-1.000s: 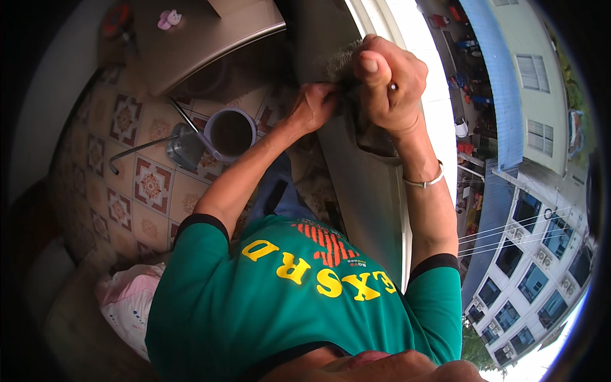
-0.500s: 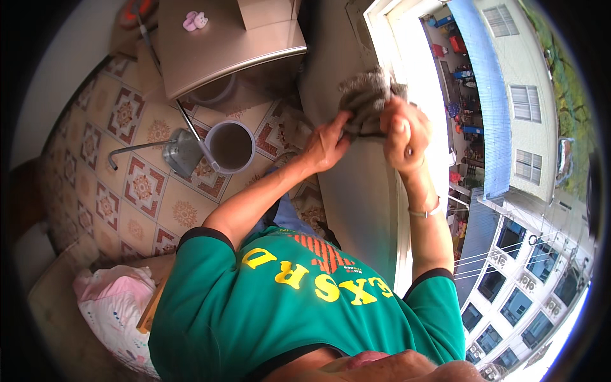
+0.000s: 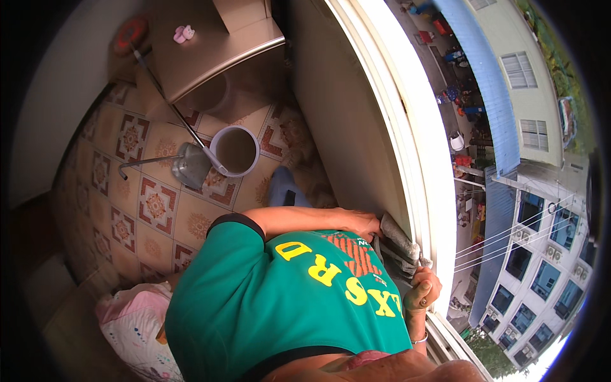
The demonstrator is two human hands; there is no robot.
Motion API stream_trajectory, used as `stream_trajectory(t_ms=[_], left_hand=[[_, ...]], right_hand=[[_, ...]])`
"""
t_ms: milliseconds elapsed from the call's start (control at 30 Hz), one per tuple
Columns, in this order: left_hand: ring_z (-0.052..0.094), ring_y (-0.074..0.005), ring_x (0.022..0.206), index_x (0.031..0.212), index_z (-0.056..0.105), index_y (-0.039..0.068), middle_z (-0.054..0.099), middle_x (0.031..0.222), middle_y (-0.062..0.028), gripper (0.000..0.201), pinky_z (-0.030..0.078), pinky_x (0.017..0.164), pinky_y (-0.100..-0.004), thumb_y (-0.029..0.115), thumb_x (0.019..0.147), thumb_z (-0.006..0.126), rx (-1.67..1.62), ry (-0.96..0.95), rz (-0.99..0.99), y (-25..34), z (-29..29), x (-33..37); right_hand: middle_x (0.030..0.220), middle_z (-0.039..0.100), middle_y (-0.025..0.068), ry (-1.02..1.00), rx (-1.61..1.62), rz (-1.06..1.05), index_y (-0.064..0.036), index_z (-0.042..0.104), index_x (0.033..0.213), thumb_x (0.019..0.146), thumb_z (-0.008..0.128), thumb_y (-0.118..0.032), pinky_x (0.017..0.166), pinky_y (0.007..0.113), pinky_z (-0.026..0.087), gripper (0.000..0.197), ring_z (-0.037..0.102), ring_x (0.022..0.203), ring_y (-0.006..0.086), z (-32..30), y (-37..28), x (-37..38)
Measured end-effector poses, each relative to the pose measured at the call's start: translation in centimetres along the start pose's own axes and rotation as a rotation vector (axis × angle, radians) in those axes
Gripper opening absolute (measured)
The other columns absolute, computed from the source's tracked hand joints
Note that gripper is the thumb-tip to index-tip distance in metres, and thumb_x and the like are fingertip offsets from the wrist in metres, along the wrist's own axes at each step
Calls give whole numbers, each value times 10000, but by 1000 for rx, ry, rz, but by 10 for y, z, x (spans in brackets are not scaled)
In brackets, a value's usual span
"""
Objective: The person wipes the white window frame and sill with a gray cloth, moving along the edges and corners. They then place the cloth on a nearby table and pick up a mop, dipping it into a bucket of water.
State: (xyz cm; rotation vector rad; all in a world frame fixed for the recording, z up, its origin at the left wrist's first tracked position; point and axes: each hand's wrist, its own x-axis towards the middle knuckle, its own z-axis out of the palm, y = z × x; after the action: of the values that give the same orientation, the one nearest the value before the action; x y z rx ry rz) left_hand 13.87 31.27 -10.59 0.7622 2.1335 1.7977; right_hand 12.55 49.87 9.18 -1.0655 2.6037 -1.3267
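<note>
A grey, damp-looking rag (image 3: 399, 247) is bunched against the inner side of the white window frame (image 3: 417, 159), close to my chest on the right. My left hand (image 3: 361, 223) reaches across my body, its fingers closed on the rag's near-left end; some of them are hidden behind the cloth. My right hand (image 3: 425, 288) is a fist at the rag's other end, beside the frame. A small dark round end shows at the bottom of this fist; what it belongs to is hidden.
A bucket of murky water (image 3: 236, 151) stands on the patterned tile floor, with a metal dustpan (image 3: 191, 167) and a long pole (image 3: 167, 99) beside it. A cabinet (image 3: 216, 54) carries a small pink figure (image 3: 184, 34). Buildings show outside the window.
Both hands and the rag have come down along the window frame, from far out in front to close beside my chest. My body has shifted, and the left arm is now bent across it.
</note>
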Motion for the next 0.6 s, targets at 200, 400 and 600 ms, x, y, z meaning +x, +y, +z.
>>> stream_trajectory(t_ms=[200,400,600], left_hand=[[591,-310,647,904,623,-15,593,717,-220,219,455,607,-419,124,752,547,-117,-132,-130,38,-37,0],[626,-122,793,1003,669,-28,687,865,-117,263,512,732,-282,78,790,557,-259,262,-181,47,-93,-20],[604,-115,853,1045,644,-48,658,946,-55,281,492,802,-249,-39,833,461,-296,972,-78,36,-194,-67]], right_hand=[[537,378,34,92,-37,137,-36,414,607,1036,389,-354,522,310,332,534,365,492,149,-9,6,-32],[565,450,76,61,-36,-12,-11,516,660,999,492,-247,443,327,331,413,457,462,215,41,-5,38],[615,475,69,170,302,-399,-62,537,725,964,554,-241,442,353,376,299,492,493,253,115,-16,134]])
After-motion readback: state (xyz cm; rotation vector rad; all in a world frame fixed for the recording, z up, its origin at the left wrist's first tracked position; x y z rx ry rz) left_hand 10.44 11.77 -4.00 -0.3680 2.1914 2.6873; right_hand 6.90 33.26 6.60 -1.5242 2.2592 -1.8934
